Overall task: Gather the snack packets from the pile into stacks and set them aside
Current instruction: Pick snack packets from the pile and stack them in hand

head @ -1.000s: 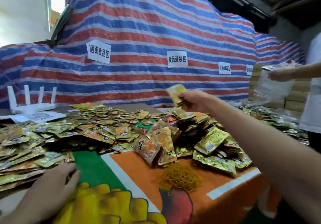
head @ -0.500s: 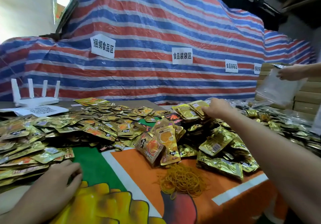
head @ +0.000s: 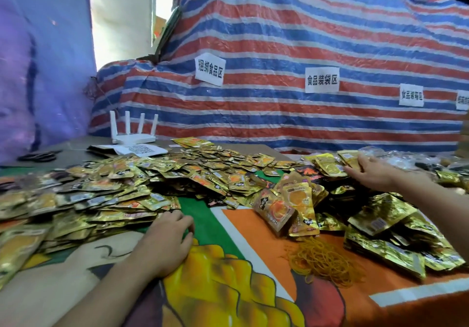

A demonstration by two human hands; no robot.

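A wide pile of gold snack packets (head: 142, 182) covers the left and middle of the table. Another heap of gold packets (head: 385, 222) lies at the right, with a leaning bunch of orange-printed packets (head: 291, 205) in front of it. My right hand (head: 370, 172) rests palm down on a small fanned stack of gold packets (head: 332, 165) at the far right, its fingers spread over their edges. My left hand (head: 170, 240) lies flat on the cloth at the near edge of the left pile, fingers loosely curled, holding nothing.
A tangle of yellow rubber bands (head: 319, 258) lies on the orange part of the printed cloth (head: 228, 288). A white router (head: 133, 134) and a printed sheet (head: 139, 149) sit at the back left. A striped tarp (head: 304, 47) with paper labels rises behind.
The view has swung left and the other person at the right is out of frame. My right hand lowered a lifted packet onto the far stack. My left hand stays near the left pile's edge.
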